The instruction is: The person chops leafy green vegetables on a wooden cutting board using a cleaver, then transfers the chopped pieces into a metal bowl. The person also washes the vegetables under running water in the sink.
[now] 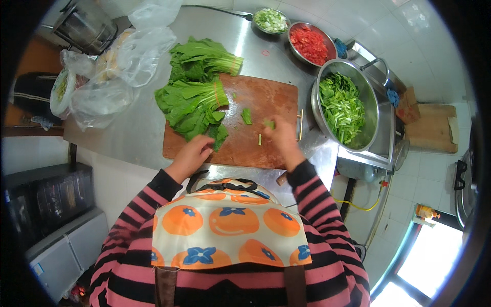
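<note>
On the brown wooden cutting board (249, 142) lies a bunch of leafy greens (191, 101), its stems tied with a band and pointing right. A second banded bunch (205, 57) rests behind it, partly on the steel worktop. My left hand (193, 153) is at the board's front edge, its fingers against a loose leaf (219, 137); whether they grip it is unclear. My right hand (283, 140), blurred, pinches a small green piece (269, 123) over the board's right side. Near it lie a cut leaf piece (246, 116) and a short stem bit (260, 139).
Right of the board stands a large steel bowl of chopped greens (315, 96), by a sink (385, 130). Behind are bowls of chopped red vegetable (308, 44) and chopped scallion (270, 20). Plastic bags (101, 101) crowd the left. A wooden handle (282, 179) shows below the board.
</note>
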Available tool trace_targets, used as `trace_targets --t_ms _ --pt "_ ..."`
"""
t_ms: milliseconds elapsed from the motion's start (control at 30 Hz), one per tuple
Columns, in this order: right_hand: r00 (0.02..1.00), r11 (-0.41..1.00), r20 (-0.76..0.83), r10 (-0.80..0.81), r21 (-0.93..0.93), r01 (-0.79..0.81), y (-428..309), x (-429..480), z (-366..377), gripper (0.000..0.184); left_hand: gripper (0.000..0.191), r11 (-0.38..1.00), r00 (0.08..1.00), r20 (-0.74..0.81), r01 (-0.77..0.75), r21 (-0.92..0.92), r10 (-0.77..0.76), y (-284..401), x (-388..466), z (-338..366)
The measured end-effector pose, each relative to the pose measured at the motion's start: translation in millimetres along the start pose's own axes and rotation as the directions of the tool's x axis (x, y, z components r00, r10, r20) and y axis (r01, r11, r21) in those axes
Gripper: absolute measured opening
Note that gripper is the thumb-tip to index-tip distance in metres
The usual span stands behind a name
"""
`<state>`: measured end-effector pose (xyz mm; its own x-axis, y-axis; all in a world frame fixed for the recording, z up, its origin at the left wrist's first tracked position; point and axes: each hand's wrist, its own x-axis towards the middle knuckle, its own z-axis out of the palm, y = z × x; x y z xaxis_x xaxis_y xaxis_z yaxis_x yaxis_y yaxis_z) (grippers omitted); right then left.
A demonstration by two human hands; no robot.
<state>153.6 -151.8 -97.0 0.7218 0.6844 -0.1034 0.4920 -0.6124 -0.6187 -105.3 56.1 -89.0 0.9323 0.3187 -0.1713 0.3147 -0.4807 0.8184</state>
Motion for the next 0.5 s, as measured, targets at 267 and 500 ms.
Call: trace_targets --t_ms 267,500 --pt "0.830 0.919 -0.538 -0.148 -0.386 -0.087 37 39 -153 0.037 0.040 0.919 0.998 -0.026 -0.037 0.393 0.052 21 26 22" --pt "0.981 0.976 -0.048 -0.189 -0.118 0.182 38 -12 -20 0.021 0.019 0.935 0.991 0.055 -0.133 0.329 0.122 11 37 25"
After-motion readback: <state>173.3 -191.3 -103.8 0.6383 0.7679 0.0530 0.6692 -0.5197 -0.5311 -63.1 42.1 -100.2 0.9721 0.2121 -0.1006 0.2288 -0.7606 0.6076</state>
